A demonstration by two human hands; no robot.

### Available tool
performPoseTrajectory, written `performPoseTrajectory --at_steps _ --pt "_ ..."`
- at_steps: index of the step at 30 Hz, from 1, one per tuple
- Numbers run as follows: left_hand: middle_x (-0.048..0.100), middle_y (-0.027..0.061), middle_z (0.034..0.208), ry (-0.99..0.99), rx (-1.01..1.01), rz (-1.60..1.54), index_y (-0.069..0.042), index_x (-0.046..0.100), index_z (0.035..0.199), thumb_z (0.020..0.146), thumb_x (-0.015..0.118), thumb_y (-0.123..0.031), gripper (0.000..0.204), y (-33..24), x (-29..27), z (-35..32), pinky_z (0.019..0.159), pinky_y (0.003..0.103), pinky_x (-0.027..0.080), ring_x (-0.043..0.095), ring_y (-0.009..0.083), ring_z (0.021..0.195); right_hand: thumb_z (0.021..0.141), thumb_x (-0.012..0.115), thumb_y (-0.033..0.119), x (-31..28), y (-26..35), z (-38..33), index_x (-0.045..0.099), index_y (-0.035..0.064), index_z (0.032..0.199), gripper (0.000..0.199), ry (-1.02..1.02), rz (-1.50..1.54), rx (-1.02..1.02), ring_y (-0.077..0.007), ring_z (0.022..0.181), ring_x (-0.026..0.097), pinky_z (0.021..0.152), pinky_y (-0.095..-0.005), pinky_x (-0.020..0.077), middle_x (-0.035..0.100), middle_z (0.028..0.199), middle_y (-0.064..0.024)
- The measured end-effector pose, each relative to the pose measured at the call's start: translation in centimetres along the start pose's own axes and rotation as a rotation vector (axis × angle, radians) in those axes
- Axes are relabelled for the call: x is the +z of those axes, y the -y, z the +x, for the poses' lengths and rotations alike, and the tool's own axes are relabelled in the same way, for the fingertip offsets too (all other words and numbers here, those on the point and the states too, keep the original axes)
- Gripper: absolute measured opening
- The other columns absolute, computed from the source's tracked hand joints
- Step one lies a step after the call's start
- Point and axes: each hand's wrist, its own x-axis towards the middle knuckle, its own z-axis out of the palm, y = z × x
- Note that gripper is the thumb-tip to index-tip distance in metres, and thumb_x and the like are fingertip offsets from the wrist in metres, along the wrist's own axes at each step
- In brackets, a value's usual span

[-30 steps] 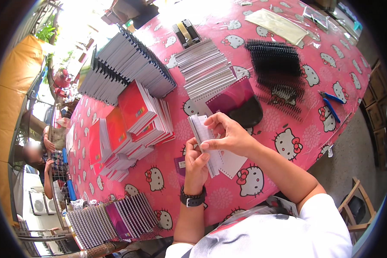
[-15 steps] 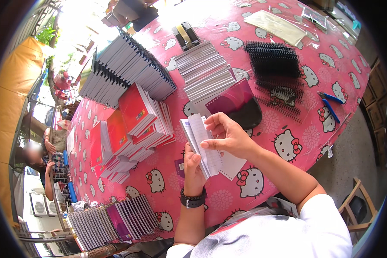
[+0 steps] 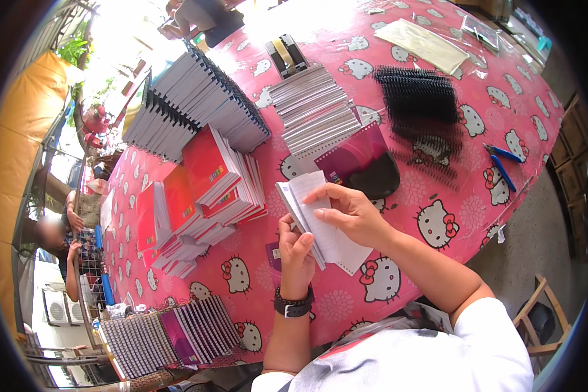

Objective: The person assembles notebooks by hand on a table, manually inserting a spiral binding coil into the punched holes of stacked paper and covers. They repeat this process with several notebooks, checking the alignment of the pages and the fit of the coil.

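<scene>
A sheaf of lined notebook pages [image 3: 317, 222] rests upright and tilted in my left hand [image 3: 295, 255], whose thumb presses its near edge while the fingers go behind. My right hand [image 3: 349, 212] lies over the turned-up pages, with curled fingers touching the paper and the thumb apart from the index finger. White punched paper [image 3: 349, 260] shows under the sheaf, just above the tabletop. Beyond my hands lies a purple punched notebook cover [image 3: 349, 153], with a dark glossy patch at its right end. Past it stands a stack of punched page blocks [image 3: 315, 108].
Red notebooks [image 3: 206, 166] are stacked left of my hands, with spiral-bound books [image 3: 206, 88] behind them. Several bound notebooks [image 3: 170, 333] stand at near left. Black binding coils [image 3: 418, 98] and blue pliers [image 3: 503, 163] lie right. A tape dispenser [image 3: 285, 55] stands farther back.
My right hand has slid over the pages, and its thumb has left the edge it was on. The fanned pages are now folded over to the right and lie flatter.
</scene>
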Motion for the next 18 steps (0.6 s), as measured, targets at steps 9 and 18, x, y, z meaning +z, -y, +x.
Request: performPoseTrajectory --at_steps 9,18 --pt "0.053 0.0062 0.098 -0.031 0.047 0.082 -0.006 0.033 0.115 0.074 0.07 -0.007 0.055 -0.3 1.0 -0.1 0.08 0.026 0.045 0.053 0.0125 0.093 0.071 0.08 0.022 -1.0 0.4 0.4 0.052 0.006 0.087 0.036 0.085 -0.113 0.081 -0.0065 0.083 0.049 0.071 -0.0223 0.0405 0.051 0.09 -0.0001" --pt "0.052 0.0044 0.099 -0.009 0.055 0.083 -0.007 0.033 0.115 0.073 0.072 -0.01 0.057 -0.3 0.8 -0.2 0.079 0.025 0.044 0.052 0.0115 0.093 0.066 0.083 0.036 -0.7 0.1 0.5 0.05 0.0081 0.081 0.046 0.073 -0.022 0.002 -0.0091 0.082 0.047 0.07 -0.0242 0.0395 0.052 0.085 -0.0011"
